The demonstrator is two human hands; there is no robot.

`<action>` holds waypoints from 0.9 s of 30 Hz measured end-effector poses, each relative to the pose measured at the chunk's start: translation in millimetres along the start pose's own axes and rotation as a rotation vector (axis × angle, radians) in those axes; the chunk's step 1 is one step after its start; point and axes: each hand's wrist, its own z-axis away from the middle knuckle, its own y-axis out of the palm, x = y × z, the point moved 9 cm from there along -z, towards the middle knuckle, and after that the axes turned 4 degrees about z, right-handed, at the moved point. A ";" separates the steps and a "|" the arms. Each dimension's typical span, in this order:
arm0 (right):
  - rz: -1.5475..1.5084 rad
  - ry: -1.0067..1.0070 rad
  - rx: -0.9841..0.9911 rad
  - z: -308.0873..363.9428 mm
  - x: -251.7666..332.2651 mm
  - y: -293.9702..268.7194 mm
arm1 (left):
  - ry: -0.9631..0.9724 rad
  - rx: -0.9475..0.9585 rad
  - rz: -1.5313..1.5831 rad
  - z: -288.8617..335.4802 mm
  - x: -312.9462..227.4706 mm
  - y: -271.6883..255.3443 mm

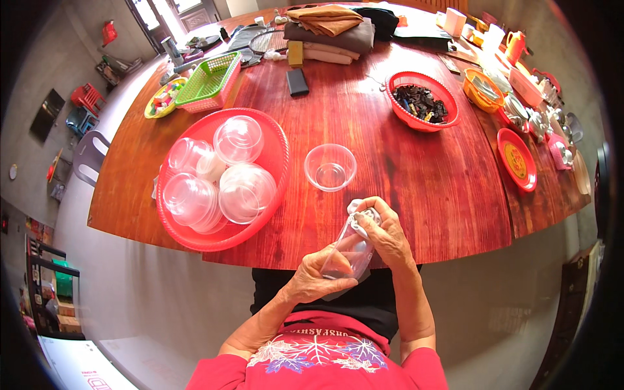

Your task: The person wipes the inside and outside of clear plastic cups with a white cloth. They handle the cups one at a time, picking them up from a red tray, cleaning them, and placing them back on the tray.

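My left hand (316,277) holds a clear plastic container (348,252) from below, at the near edge of the red wooden table (416,182). My right hand (389,235) grips its top, fingers closed over a white piece at the rim. An empty clear plastic bowl (330,167) stands upright on the table just beyond my hands. To the left sits a large red round tray (273,140) holding several clear plastic bowls and lids (242,192), some stacked and upside down.
A red basket (422,101) of dark pieces sits at the back right, with an orange basket (482,90) and a red plate (517,159) beyond it. A green basket (209,81), a black phone (297,82) and folded cloths (328,29) lie farther back.
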 end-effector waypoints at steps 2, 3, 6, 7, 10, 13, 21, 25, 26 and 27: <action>0.098 -0.027 -0.066 1.2 -9.5 -2.0 | -0.022 -0.021 0.000 0.2 2.2 -2.4; 0.389 -0.342 -0.144 8.8 19.6 3.2 | 0.017 -0.027 -0.031 1.8 3.3 -4.7; 0.740 -0.669 -0.153 41.6 59.0 36.1 | -0.085 -0.094 -0.029 6.1 15.3 -17.0; 0.767 -0.684 -0.160 49.7 61.8 46.4 | -0.154 -0.120 -0.013 7.9 20.9 -21.7; 0.847 -0.805 -0.059 66.0 70.2 62.9 | -0.082 -0.043 -0.002 8.6 13.3 -17.6; 0.784 -0.759 -0.026 53.8 73.3 44.0 | -0.072 -0.036 -0.082 5.1 3.9 -8.0; -0.231 -0.121 0.367 10.2 22.6 11.1 | 0.102 0.157 -0.140 1.9 -10.4 13.2; -0.029 -0.233 0.362 12.1 27.6 7.7 | -0.233 0.254 -0.220 8.1 9.4 8.5; 0.013 -0.280 0.382 13.5 33.0 10.7 | -0.243 0.231 -0.135 8.2 5.2 3.7; 0.059 -0.327 0.400 15.2 39.6 13.3 | -0.250 0.210 -0.049 7.4 1.4 -0.9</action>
